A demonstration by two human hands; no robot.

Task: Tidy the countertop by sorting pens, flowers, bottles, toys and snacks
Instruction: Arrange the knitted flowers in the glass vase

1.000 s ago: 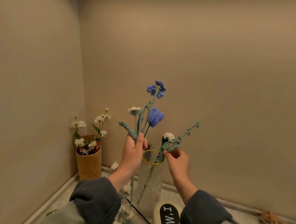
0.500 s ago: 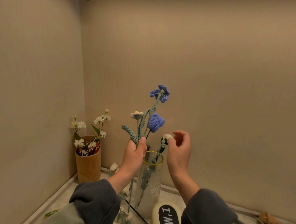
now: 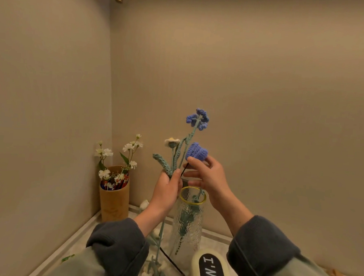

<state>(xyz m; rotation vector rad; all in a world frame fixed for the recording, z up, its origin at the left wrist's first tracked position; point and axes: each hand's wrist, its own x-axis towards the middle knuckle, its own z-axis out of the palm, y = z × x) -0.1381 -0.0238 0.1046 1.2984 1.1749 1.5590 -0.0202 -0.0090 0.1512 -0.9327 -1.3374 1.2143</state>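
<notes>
The left hand [image 3: 166, 188] is clenched around a bunch of crochet stems [image 3: 177, 158], holding them upright above and just left of the glass vase [image 3: 188, 220]. From that bunch rise a blue cluster bloom [image 3: 198, 118], a white daisy [image 3: 172, 142], a green leaf [image 3: 162, 161] and a blue tulip [image 3: 196, 151]. The right hand [image 3: 209, 179] is at the tulip, thumb and forefinger touching the base of its head where the thin dark stem begins; the other fingers are spread loosely, so whether it truly grips cannot be told. The vase stands on the counter [image 3: 211, 239] below both hands, with 1 green sprig [image 3: 186, 220] already inside it. In the corner a tan cup [image 3: 114, 204] holds pens [image 3: 119, 182] and small white flowers [image 3: 121, 153]. More white flowers [image 3: 155, 265] lie on the counter by the left sleeve [image 3: 118, 246]. A cream object with black lettering [image 3: 210, 270] sits at the bottom edge.
</notes>
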